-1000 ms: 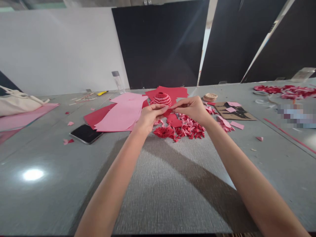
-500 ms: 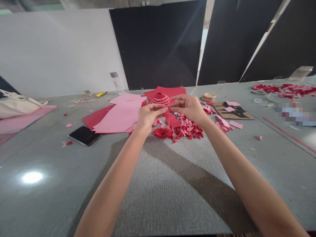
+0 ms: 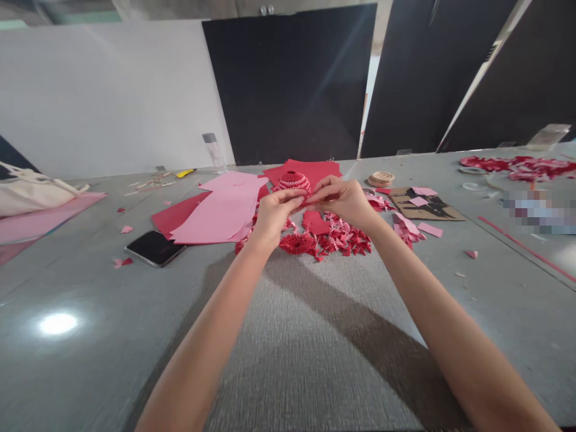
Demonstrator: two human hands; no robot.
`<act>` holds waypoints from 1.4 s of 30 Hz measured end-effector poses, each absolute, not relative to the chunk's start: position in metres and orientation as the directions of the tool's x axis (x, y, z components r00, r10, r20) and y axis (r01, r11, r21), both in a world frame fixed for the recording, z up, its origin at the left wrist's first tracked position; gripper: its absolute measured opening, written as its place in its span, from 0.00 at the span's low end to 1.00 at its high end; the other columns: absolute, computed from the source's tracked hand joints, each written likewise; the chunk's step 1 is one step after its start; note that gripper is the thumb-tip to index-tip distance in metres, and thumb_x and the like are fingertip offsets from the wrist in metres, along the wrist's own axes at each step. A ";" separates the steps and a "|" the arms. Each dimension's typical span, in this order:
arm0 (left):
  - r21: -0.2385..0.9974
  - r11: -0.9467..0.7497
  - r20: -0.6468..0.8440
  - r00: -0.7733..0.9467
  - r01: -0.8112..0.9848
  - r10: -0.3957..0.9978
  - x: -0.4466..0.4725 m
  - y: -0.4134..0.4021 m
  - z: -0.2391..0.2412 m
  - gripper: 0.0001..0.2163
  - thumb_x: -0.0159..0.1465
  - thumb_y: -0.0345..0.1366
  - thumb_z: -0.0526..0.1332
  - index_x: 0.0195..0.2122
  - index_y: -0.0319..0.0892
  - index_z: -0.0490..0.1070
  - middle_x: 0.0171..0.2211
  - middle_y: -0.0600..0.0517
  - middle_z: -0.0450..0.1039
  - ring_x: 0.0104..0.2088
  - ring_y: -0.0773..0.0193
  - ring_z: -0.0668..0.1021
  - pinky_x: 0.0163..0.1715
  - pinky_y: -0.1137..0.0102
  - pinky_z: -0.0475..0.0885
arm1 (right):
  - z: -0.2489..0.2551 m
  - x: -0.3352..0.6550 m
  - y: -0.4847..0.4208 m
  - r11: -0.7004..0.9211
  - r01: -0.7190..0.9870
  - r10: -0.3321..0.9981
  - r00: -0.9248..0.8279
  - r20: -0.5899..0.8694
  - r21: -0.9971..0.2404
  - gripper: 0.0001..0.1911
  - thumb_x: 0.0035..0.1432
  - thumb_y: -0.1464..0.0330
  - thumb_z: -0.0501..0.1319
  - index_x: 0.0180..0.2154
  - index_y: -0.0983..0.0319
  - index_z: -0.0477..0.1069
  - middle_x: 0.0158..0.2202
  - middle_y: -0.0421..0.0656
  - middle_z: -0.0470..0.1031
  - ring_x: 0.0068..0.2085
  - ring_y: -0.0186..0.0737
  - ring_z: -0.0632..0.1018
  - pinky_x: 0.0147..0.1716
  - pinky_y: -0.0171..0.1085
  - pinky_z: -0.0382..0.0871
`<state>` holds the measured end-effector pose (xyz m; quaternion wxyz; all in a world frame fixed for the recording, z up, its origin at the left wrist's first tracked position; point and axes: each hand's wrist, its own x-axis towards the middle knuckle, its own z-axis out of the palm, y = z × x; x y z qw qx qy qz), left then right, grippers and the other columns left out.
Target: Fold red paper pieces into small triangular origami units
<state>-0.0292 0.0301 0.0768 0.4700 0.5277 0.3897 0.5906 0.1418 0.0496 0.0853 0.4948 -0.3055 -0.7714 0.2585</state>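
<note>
Head view, left to right. A canvas tote bag (image 3: 27,198) lies on a pink sheet (image 3: 58,210) at the far left of the grey surface (image 3: 90,288). Next comes a phone (image 3: 155,248), with small red and pink scraps (image 3: 120,262) just left of it. Behind it stands a clear bottle (image 3: 216,153), upright. Loose pink paper sheets (image 3: 216,207) overlap red paper sheets (image 3: 180,210).

Left hand (image 3: 275,217) and right hand (image 3: 338,203) are raised above the surface at centre, fingertips meeting. Both grips are nearly closed, pinching a small red paper piece (image 3: 306,203) between them. A striped red-and-pink folded paper ball (image 3: 293,182) sits just behind the left fingertips, on a red sheet (image 3: 321,170). Contact with the hand is hard to tell.

Below the hands lie a red paper rosette (image 3: 296,243) and a heap of folded red and pink pieces (image 3: 344,238). Further right are a wooden coil (image 3: 381,179), a cardboard sheet (image 3: 432,204) with pink squares on it, and a long band of red-and-white pieces (image 3: 517,165).
</note>
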 end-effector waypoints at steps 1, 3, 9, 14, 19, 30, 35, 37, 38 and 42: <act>0.958 -0.246 0.248 -0.010 -0.144 0.969 -0.029 0.029 0.077 0.06 0.55 0.27 0.65 0.33 0.41 0.79 0.38 0.49 0.80 0.43 0.60 0.80 0.48 0.63 0.74 | 0.085 0.142 0.050 0.663 0.205 0.741 -0.316 0.593 -0.720 0.10 0.45 0.59 0.72 0.27 0.58 0.80 0.33 0.43 0.76 0.34 0.39 0.75 0.34 0.42 0.72; 0.961 -0.239 0.239 -0.019 -0.136 0.971 -0.030 0.028 0.077 0.05 0.54 0.27 0.67 0.33 0.41 0.79 0.38 0.49 0.81 0.42 0.59 0.80 0.48 0.62 0.74 | 0.082 0.143 0.053 0.632 0.200 0.768 -0.296 0.568 -0.749 0.12 0.46 0.58 0.71 0.27 0.60 0.79 0.28 0.42 0.77 0.31 0.38 0.75 0.34 0.42 0.71; 0.941 -0.279 0.281 -0.017 -0.193 0.959 -0.028 0.029 0.073 0.06 0.53 0.28 0.68 0.32 0.39 0.79 0.34 0.48 0.81 0.38 0.62 0.82 0.49 0.64 0.75 | 0.077 0.143 0.059 0.541 0.146 0.833 -0.233 0.502 -0.828 0.14 0.47 0.58 0.71 0.29 0.62 0.77 0.28 0.43 0.78 0.32 0.38 0.77 0.36 0.42 0.72; 0.938 -0.255 0.244 -0.075 -0.236 0.967 -0.025 0.031 0.071 0.06 0.51 0.27 0.69 0.30 0.39 0.78 0.31 0.50 0.80 0.33 0.63 0.82 0.47 0.63 0.76 | 0.079 0.136 0.053 0.449 0.058 0.886 -0.160 0.435 -0.892 0.12 0.46 0.61 0.72 0.29 0.61 0.77 0.30 0.44 0.79 0.33 0.39 0.78 0.39 0.42 0.74; 0.934 -0.266 0.253 -0.086 -0.239 0.964 -0.023 0.029 0.072 0.04 0.50 0.27 0.69 0.28 0.40 0.77 0.29 0.51 0.79 0.33 0.63 0.82 0.46 0.63 0.76 | 0.077 0.132 0.051 0.415 -0.012 0.901 -0.128 0.413 -0.910 0.09 0.45 0.64 0.72 0.27 0.62 0.77 0.29 0.43 0.79 0.33 0.39 0.79 0.41 0.42 0.75; 0.930 -0.346 0.329 -0.141 -0.122 0.934 -0.020 0.027 0.073 0.06 0.48 0.30 0.71 0.27 0.41 0.77 0.29 0.51 0.79 0.34 0.63 0.81 0.45 0.64 0.76 | 0.082 0.128 0.049 0.419 -0.011 0.900 -0.128 0.417 -0.908 0.11 0.46 0.65 0.71 0.31 0.62 0.73 0.30 0.44 0.79 0.34 0.39 0.80 0.41 0.42 0.75; 0.924 -0.314 0.296 -0.113 -0.218 0.949 -0.021 0.030 0.070 0.09 0.47 0.28 0.71 0.27 0.41 0.73 0.28 0.52 0.77 0.32 0.62 0.81 0.45 0.62 0.76 | 0.085 0.127 0.044 0.356 -0.051 0.932 -0.052 0.358 -0.933 0.23 0.43 0.67 0.72 0.41 0.61 0.65 0.29 0.43 0.78 0.33 0.40 0.80 0.39 0.42 0.74; 0.922 -0.293 0.271 -0.121 -0.254 0.955 -0.021 0.030 0.071 0.12 0.45 0.27 0.71 0.27 0.42 0.69 0.27 0.54 0.75 0.32 0.62 0.80 0.44 0.61 0.76 | 0.084 0.126 0.044 0.332 -0.066 0.941 -0.040 0.335 -0.941 0.25 0.44 0.67 0.71 0.42 0.60 0.62 0.28 0.42 0.76 0.33 0.41 0.80 0.39 0.42 0.75; 0.924 -0.278 0.253 -0.127 -0.263 0.959 -0.021 0.030 0.073 0.14 0.44 0.26 0.72 0.27 0.42 0.67 0.26 0.55 0.74 0.31 0.63 0.80 0.44 0.61 0.76 | 0.084 0.126 0.045 0.323 -0.075 0.944 -0.045 0.326 -0.944 0.25 0.45 0.66 0.71 0.43 0.60 0.62 0.28 0.41 0.76 0.33 0.41 0.79 0.39 0.42 0.75; 0.938 -0.300 0.272 -0.165 -0.175 0.948 -0.023 0.027 0.078 0.16 0.44 0.28 0.72 0.28 0.43 0.65 0.27 0.54 0.75 0.32 0.62 0.80 0.40 0.63 0.76 | 0.082 0.127 0.049 0.226 -0.160 0.962 -0.115 0.246 -0.961 0.17 0.51 0.62 0.68 0.39 0.61 0.66 0.28 0.42 0.74 0.33 0.39 0.79 0.42 0.41 0.75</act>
